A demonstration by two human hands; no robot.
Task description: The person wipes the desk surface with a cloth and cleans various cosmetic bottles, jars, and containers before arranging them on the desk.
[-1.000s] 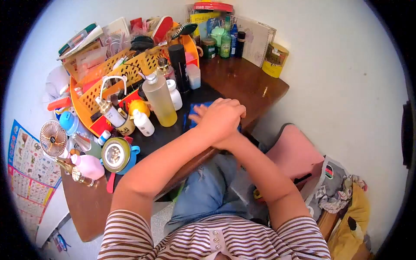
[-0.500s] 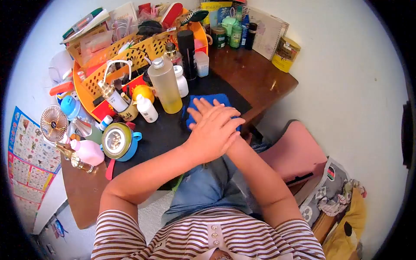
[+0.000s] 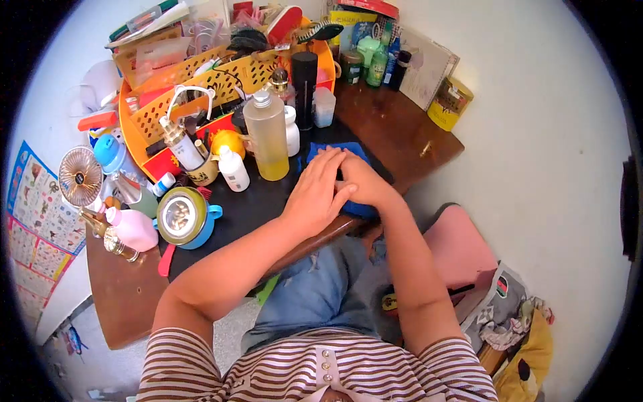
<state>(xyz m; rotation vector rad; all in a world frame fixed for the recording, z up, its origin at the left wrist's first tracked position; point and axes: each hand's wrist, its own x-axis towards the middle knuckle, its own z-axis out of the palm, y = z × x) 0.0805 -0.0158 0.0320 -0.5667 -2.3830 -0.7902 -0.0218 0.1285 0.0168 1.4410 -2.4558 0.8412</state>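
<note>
My left hand (image 3: 317, 192) is held out over the desk with its fingers stretched, its thumb reaching toward my other hand. Against it lies my right hand (image 3: 362, 179), the two meeting at the fingers; some right fingertips are hidden. No object shows in either hand. Beneath them a folded blue cloth (image 3: 362, 207) rests on the black desk mat (image 3: 262, 213), mostly covered. Just left of the hands stand a tall clear pump-less bottle (image 3: 266, 134) of yellowish liquid and a small white bottle (image 3: 233, 169).
An orange basket (image 3: 144, 127) crammed with small items fills the back left. A blue cup with a green lid (image 3: 182, 218), a pink bottle (image 3: 134, 230) and a small fan (image 3: 81, 176) stand left on the wooden desk (image 3: 120, 301). A pink chair (image 3: 459, 244) is at right.
My left hand, earlier crossed over the back of my right, has slid left. The hands now meet at the fingers, with the right hand's back exposed. The view has shifted slightly.
</note>
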